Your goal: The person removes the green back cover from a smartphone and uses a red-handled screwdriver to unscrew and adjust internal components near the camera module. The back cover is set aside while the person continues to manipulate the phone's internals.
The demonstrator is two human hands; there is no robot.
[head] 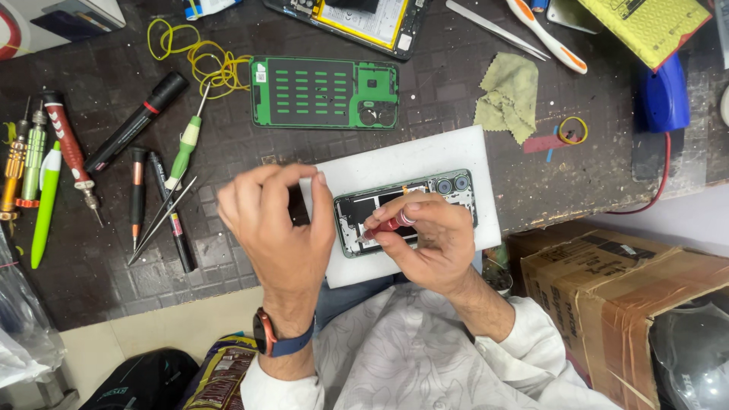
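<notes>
Gripping a red screwdriver [386, 225], the right hand [425, 239] angles its tip down-left into the opened phone [406, 211], which lies lengthwise left-to-right on a white mat [425, 156], cameras rightward. Left hand [275, 224] hovers beside it, fingertips pinched, empty as far as shows. Beyond lies a green back cover [325, 92].

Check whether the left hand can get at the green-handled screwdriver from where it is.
Probably yes: the left hand hovers near the green-handled screwdriver, with only loose tools between.
</notes>
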